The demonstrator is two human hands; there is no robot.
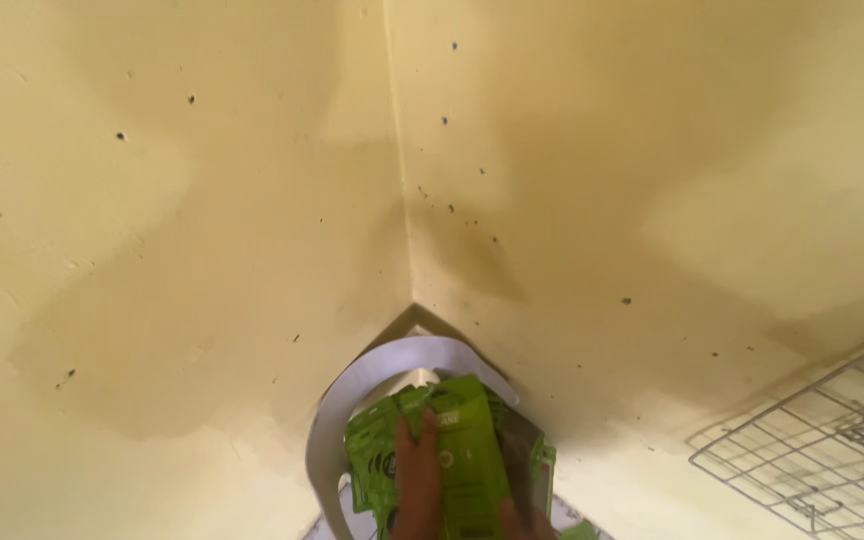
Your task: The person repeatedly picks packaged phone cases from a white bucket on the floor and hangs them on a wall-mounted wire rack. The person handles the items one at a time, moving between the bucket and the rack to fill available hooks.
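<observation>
Low in the head view, a stack of green packets (462,455) stands on end in a pale grey bin (352,385) with a rounded rim, which sits in the corner where two yellow walls (202,230) meet. The long axis of the packets runs up and down in the picture, a little tilted, so their top edges point toward the wall corner and their lower ends go out of view at the bottom edge. The packets are flat, thin and glossy, like plastic film pouches, with rectangular shape and small white and dark print marks. One hand (418,480) lies on the front of the packets, its fingers stretched flat and pointing upward along the long axis; its grip is not closed around anything I can see, it only presses on the surface. Whether this is the left or the right hand, I cannot tell. Another bit of a hand (517,520) shows at the bottom edge beside the packets, and its grip is hidden. At the right, a white wire rack (822,440) with square mesh leans near the wall. The walls are matte, stained in darker patches and dotted with small dark specks.
</observation>
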